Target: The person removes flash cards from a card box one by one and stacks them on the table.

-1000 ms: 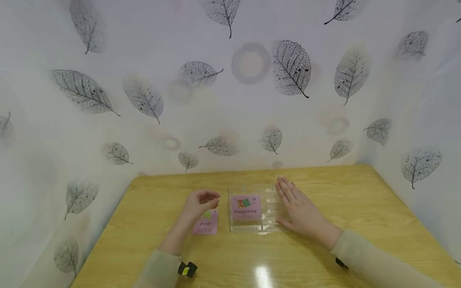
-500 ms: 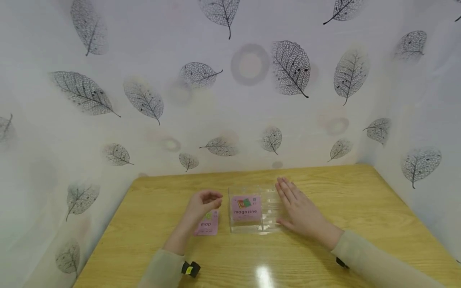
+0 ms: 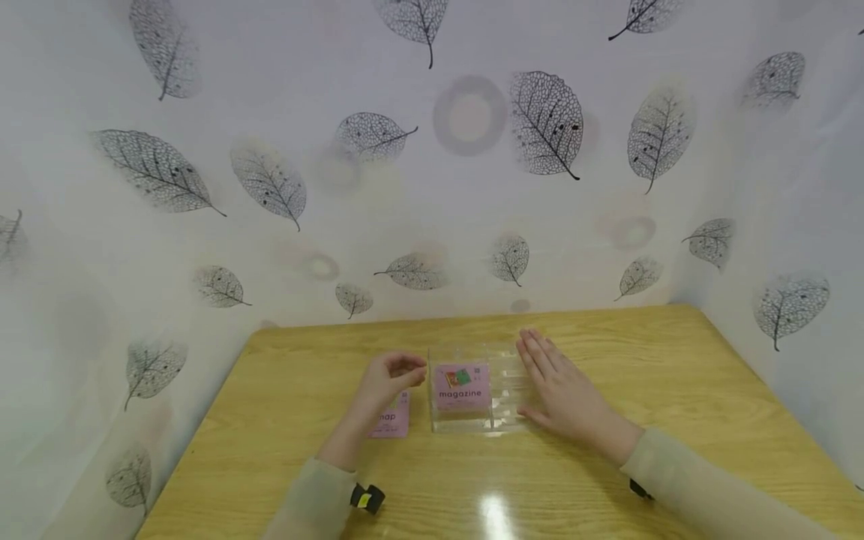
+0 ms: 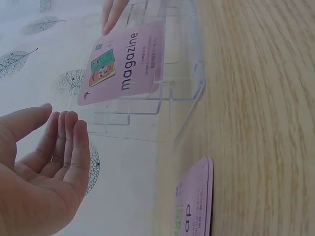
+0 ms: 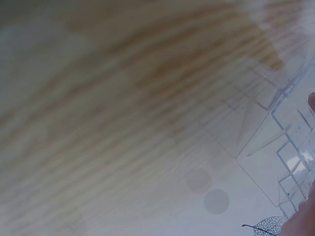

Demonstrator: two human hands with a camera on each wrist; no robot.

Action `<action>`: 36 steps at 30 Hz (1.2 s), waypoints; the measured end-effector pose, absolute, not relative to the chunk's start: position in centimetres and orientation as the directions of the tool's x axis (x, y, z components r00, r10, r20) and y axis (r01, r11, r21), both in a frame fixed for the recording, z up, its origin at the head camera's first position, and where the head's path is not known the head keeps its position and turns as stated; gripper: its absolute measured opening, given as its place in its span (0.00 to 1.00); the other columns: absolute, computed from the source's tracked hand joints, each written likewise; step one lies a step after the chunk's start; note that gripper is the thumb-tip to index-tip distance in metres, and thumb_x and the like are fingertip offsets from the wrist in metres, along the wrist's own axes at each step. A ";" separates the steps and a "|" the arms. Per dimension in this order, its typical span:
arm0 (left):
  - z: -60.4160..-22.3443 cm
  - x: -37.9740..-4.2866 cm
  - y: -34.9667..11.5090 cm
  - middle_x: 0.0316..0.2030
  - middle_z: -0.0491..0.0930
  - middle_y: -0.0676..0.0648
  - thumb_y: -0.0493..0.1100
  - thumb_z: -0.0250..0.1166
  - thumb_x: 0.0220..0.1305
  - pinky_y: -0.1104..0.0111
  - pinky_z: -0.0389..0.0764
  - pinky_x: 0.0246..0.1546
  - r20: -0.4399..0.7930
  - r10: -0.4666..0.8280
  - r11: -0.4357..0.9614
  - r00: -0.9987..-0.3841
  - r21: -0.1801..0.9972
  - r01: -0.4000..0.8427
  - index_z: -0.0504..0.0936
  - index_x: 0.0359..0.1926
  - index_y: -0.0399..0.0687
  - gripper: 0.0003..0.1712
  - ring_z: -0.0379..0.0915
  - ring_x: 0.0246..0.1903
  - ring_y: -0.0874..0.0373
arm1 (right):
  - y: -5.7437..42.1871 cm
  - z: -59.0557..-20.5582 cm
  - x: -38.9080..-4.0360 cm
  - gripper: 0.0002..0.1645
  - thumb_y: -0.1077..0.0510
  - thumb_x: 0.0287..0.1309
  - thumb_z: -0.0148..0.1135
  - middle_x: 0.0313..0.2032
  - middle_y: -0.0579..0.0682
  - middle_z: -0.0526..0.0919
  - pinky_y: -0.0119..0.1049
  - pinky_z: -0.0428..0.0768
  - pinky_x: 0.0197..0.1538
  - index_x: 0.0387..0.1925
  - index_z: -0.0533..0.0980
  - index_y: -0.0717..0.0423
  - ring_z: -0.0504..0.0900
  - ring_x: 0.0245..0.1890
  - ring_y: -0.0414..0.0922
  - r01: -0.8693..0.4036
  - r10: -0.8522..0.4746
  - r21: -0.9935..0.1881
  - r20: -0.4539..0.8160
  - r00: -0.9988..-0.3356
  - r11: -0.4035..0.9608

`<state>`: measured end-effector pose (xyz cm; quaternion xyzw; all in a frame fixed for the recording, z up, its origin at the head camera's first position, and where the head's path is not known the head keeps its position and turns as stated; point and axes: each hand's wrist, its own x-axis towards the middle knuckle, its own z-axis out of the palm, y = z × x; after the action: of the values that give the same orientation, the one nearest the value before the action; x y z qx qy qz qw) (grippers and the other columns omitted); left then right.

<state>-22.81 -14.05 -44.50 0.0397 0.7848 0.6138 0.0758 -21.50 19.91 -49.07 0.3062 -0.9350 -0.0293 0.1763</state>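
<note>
A clear plastic card rack (image 3: pixel 462 424) with stepped slots stands on the table, a pink "magazine" card (image 3: pixel 462 386) leaning in its left part. My left hand (image 3: pixel 378 384) hovers just left of the rack, fingers loosely bent and nothing held. In the left wrist view a gap shows between that hand's thumb and fingers (image 4: pixel 76 152). Beneath it lies a pink stack of cards (image 4: pixel 194 196) with a "map" card on top, partly hidden by the hand in the head view. My right hand (image 3: pixel 570 394), fingers straight, rests along the rack's right side.
The wooden table (image 3: pixel 270 390) backs onto a pale curtain (image 3: pixel 432 195) printed with leaves, which also closes in both sides. Black straps (image 3: pixel 367 497) show at the wrists.
My left hand has moved slightly to the right, toward the rack, covering more of the "map" card. The right hand and the rack stay put.
</note>
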 end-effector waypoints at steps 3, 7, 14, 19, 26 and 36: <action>-44.7 -22.8 -14.0 0.47 0.88 0.40 0.33 0.69 0.69 0.64 0.89 0.54 -0.069 0.143 0.249 -0.987 0.968 -0.031 0.85 0.52 0.35 0.12 0.85 0.42 0.61 | 19.9 -49.2 -21.5 0.69 0.28 0.62 0.66 0.84 0.67 0.47 0.41 0.28 0.85 0.82 0.48 0.70 0.51 0.84 0.64 -0.562 -0.583 0.165 0.318 -0.748 0.810; -44.9 -22.8 -13.8 0.47 0.88 0.40 0.33 0.70 0.69 0.64 0.89 0.53 -0.063 0.138 0.248 -0.988 0.968 -0.028 0.85 0.51 0.36 0.12 0.85 0.42 0.62 | 19.9 -49.3 -21.6 0.69 0.28 0.61 0.67 0.84 0.67 0.48 0.43 0.31 0.86 0.82 0.49 0.70 0.51 0.84 0.64 -0.563 -0.585 0.171 0.333 -0.740 0.809; -45.1 -22.9 -13.2 0.46 0.89 0.38 0.33 0.70 0.69 0.66 0.90 0.50 -0.054 0.143 0.248 -0.988 0.969 -0.018 0.85 0.51 0.34 0.11 0.85 0.39 0.62 | 20.1 -49.4 -21.8 0.69 0.27 0.62 0.67 0.83 0.68 0.49 0.41 0.27 0.85 0.82 0.49 0.70 0.51 0.84 0.64 -0.563 -0.586 0.174 0.329 -0.740 0.808; -45.4 -23.1 -12.9 0.45 0.89 0.37 0.33 0.70 0.68 0.64 0.90 0.51 -0.048 0.137 0.251 -0.989 0.968 -0.012 0.86 0.50 0.33 0.11 0.85 0.39 0.62 | 20.0 -49.2 -21.7 0.69 0.27 0.62 0.67 0.83 0.68 0.49 0.42 0.30 0.86 0.81 0.50 0.70 0.51 0.84 0.64 -0.563 -0.586 0.171 0.324 -0.743 0.808; -45.5 -23.1 -12.6 0.45 0.89 0.35 0.31 0.69 0.69 0.63 0.91 0.50 -0.031 0.127 0.249 -0.991 0.968 0.001 0.86 0.49 0.31 0.11 0.87 0.39 0.59 | 19.9 -49.2 -21.6 0.70 0.28 0.61 0.68 0.83 0.68 0.49 0.49 0.44 0.87 0.81 0.49 0.71 0.52 0.84 0.64 -0.569 -0.590 0.169 0.337 -0.734 0.805; -45.7 -23.2 -12.1 0.44 0.89 0.36 0.32 0.70 0.69 0.65 0.91 0.47 -0.028 0.115 0.300 -0.993 0.954 0.008 0.86 0.49 0.32 0.10 0.85 0.37 0.62 | 19.9 -49.2 -21.8 0.71 0.27 0.59 0.69 0.82 0.70 0.51 0.52 0.51 0.86 0.81 0.51 0.72 0.54 0.83 0.65 -0.570 -0.594 0.182 0.348 -0.725 0.801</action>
<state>-23.17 -12.07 -45.69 0.0383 0.8050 0.5902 0.0453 -21.76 19.93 -49.22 0.3137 -0.9282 -0.0309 0.1980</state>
